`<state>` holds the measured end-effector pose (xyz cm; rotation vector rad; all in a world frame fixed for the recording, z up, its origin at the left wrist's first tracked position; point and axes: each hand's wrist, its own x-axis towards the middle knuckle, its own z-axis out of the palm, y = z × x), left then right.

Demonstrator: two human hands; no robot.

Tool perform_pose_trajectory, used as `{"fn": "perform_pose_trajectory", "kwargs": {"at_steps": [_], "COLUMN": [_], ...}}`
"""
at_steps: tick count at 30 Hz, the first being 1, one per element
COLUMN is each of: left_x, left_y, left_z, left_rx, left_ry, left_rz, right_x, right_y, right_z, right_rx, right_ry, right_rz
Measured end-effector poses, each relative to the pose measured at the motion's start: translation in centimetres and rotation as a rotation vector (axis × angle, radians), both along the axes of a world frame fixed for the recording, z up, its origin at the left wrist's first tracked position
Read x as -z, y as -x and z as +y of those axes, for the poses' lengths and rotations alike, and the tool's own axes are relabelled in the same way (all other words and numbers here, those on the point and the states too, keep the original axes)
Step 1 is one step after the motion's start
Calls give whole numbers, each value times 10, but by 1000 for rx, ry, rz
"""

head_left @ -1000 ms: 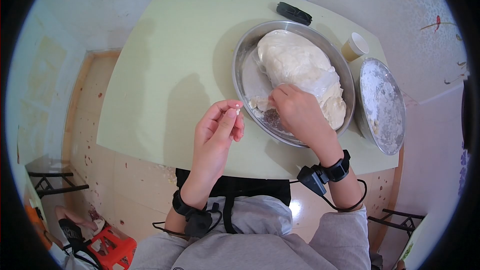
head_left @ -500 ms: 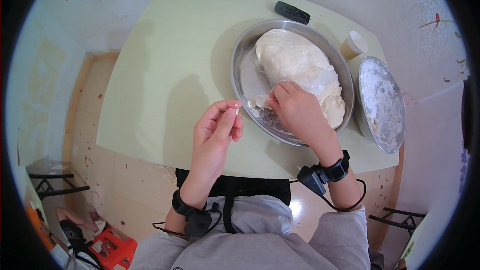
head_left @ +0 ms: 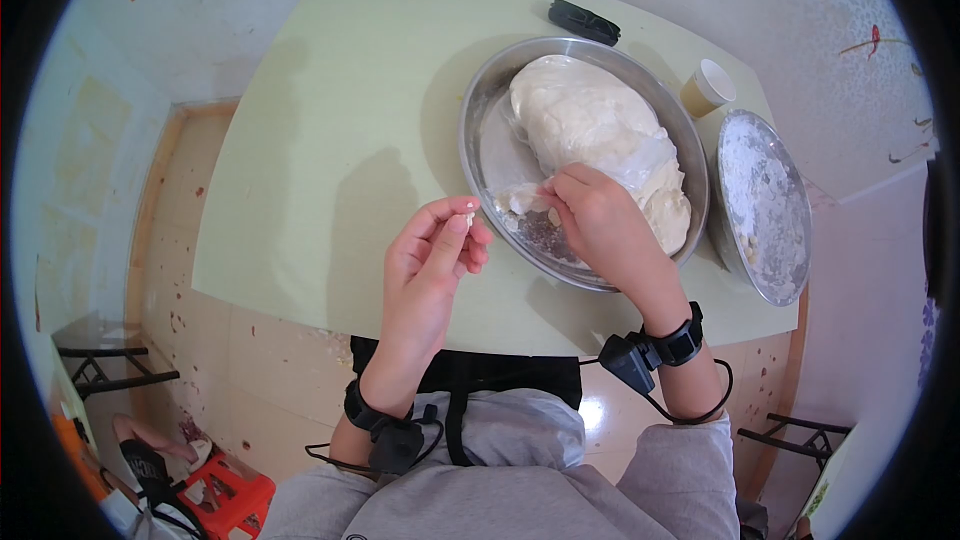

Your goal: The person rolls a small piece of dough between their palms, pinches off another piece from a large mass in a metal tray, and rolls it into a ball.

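Observation:
A big pale lump of dough (head_left: 585, 110), partly under clear plastic film, lies in a round metal pan (head_left: 478, 105). My right hand (head_left: 605, 225) is over the pan's near side, its thumb and fingertips pinched at a loose, thin piece of dough (head_left: 518, 198) beside the lump. To the left of the pan rim, above the table's near part, my left hand (head_left: 430, 250) pinches a small white dough bit (head_left: 470, 221) between thumb and forefinger. Another white speck sticks to a fingertip.
A metal bowl (head_left: 765, 210) with white flour stands at the right of the pale green table (head_left: 330, 90). A paper cup (head_left: 707, 88) and a black case (head_left: 584, 22) are behind. On the floor at lower left are a red stool (head_left: 235, 495) and part of another person.
My right hand has shifted slightly right, and more of the loose dough piece shows at its fingertips. My left hand has barely moved, still pinching the bit.

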<state>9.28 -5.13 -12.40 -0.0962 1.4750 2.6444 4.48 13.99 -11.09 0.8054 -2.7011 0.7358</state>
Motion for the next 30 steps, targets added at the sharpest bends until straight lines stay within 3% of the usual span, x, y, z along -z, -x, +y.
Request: {"fn": "perform_pose_trajectory", "kwargs": {"at_steps": [20, 22, 26, 28, 30], "left_x": [-2, 0, 0, 1, -3], "left_y": [-1, -1, -1, -1, -1], "left_z": [1, 1, 0, 0, 1], "left_rx": [-7, 11, 18, 14, 21], "left_ry": [0, -7, 7, 28, 32], "left_rz": [-21, 5, 18, 10, 6], "right_x": [0, 1, 2, -5, -5], "right_y": [-7, -7, -7, -6, -5], "right_z": [-4, -5, -6, -6, -7], "right_rx": [47, 54, 84, 74, 59], "right_ry": [563, 685, 692, 453, 424], "right_rz": [-268, -397, -387, -275, -245]}}
